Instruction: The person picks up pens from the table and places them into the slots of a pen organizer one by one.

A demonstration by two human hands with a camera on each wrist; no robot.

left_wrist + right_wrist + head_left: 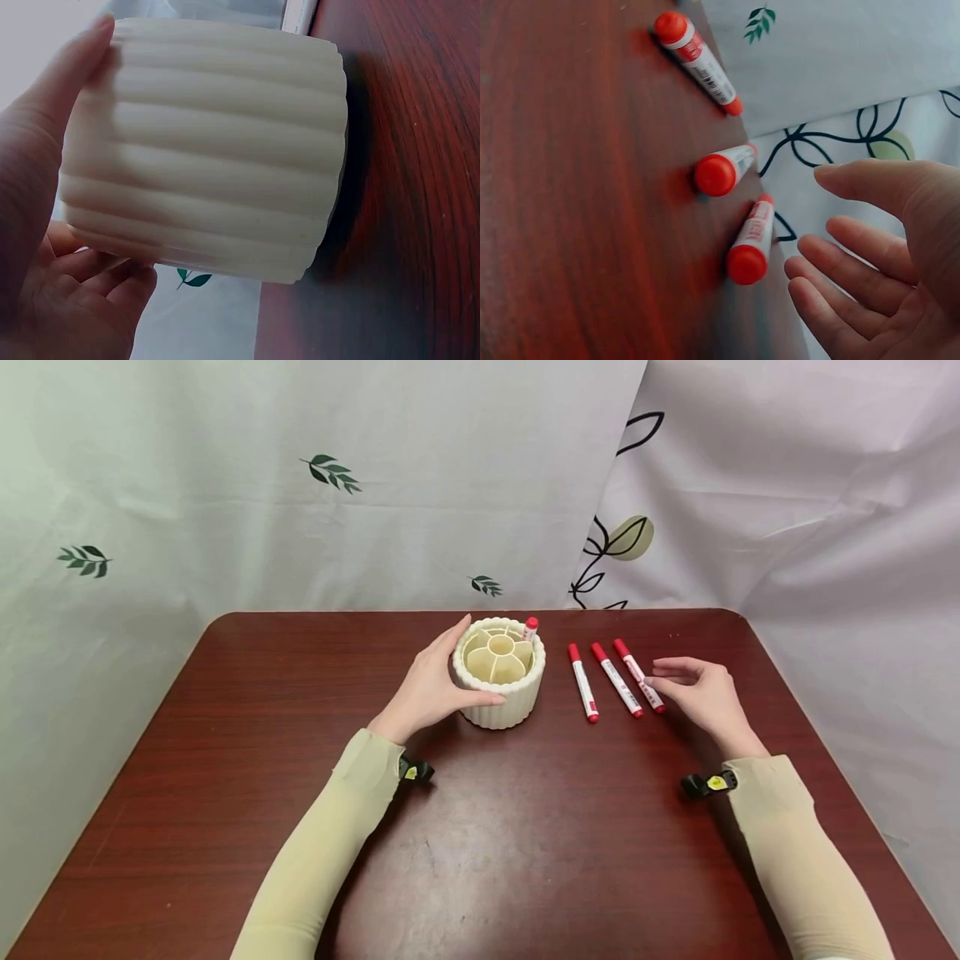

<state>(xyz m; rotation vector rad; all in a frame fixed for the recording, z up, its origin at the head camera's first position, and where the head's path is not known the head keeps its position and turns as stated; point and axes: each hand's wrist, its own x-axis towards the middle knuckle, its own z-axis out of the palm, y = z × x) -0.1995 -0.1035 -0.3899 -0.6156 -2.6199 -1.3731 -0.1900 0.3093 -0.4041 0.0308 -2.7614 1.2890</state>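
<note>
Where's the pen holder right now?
In the head view, the pen holder stands far back on the table, gripped by the left hand on its left, with the nearest loose marker to its right.

Open tabletop [540, 843] nearside, gap between holder [512, 706] and markers [617, 680], curtain [420, 485] behind

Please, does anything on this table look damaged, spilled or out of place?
Nothing stands out: the cream holder gripped by the left hand shows no visible damage, the three markers lie neatly side by side, and no spill shows.
</note>
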